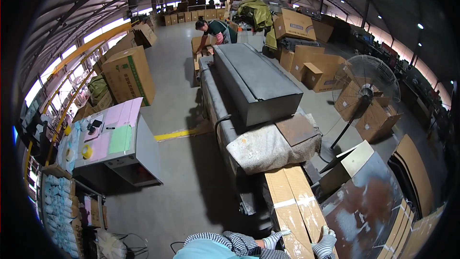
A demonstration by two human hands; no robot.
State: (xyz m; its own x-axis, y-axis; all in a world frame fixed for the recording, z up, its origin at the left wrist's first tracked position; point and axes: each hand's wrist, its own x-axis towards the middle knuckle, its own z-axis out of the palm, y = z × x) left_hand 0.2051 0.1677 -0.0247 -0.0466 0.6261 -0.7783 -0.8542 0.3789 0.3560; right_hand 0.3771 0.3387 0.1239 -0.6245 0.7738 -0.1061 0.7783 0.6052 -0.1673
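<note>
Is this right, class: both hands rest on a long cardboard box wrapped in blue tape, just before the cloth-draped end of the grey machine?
Not quite. In the head view both hands, left hand and right hand, rest on the long cardboard box before the cloth on the grey machine, but its tape is white or clear, not blue.

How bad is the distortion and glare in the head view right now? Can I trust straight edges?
Head view: strong fisheye, black corners; the long grey machine and roof beams bow toward the rim. Windows at left are blown out, ceiling lamps glare as small spots. Centre is sharp; both gloved hands, left hand and right hand, sit cropped on the cardboard box at the bottom edge.
</note>
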